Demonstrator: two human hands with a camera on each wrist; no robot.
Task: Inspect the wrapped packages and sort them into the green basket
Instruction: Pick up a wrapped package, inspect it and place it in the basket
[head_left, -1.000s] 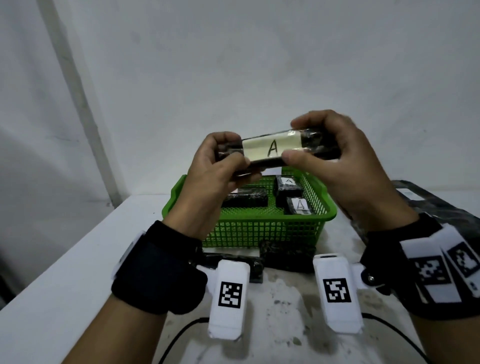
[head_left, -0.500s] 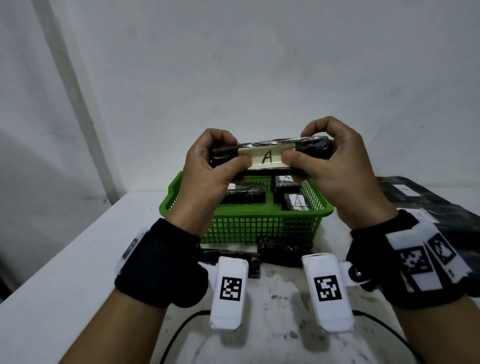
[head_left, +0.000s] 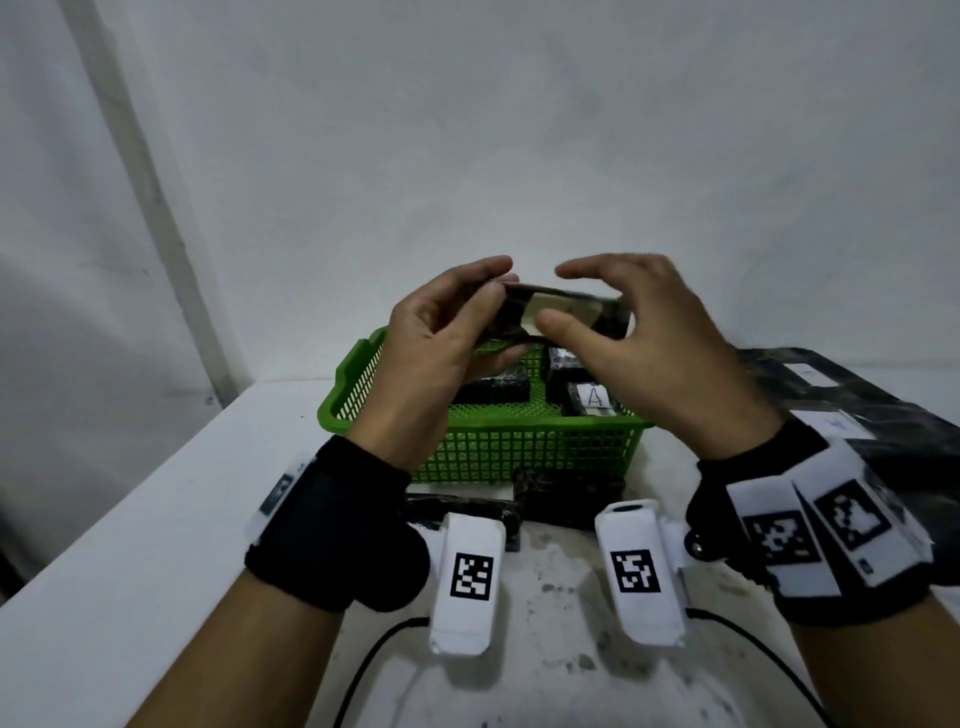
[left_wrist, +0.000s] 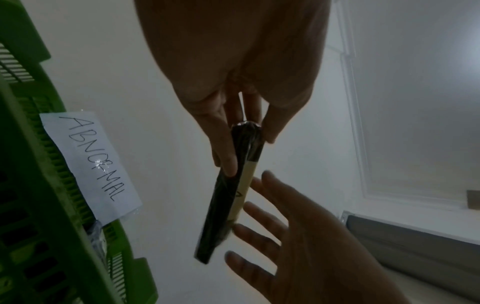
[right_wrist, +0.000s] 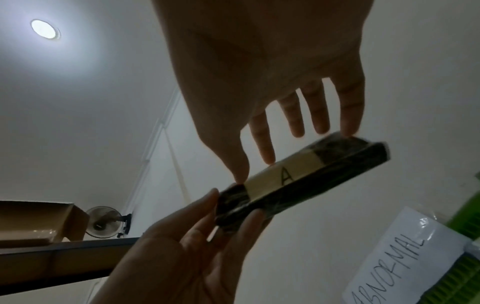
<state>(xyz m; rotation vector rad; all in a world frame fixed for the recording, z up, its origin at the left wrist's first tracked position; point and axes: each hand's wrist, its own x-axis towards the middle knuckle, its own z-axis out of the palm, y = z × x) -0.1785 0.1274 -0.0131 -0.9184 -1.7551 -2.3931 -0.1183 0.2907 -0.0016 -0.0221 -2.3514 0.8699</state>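
**Labelled package held above the basket**

Several packages were already laid in the green basket; two more were left on the table before it. A wrapped package (marked "A") was pinched at one end by the left hand, its long axis lying left to right above the basket. The right hand was spread loosely beside it, gripping nothing.

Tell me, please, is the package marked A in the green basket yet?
Not yet: the package is held above the green basket, pinched by the left hand.
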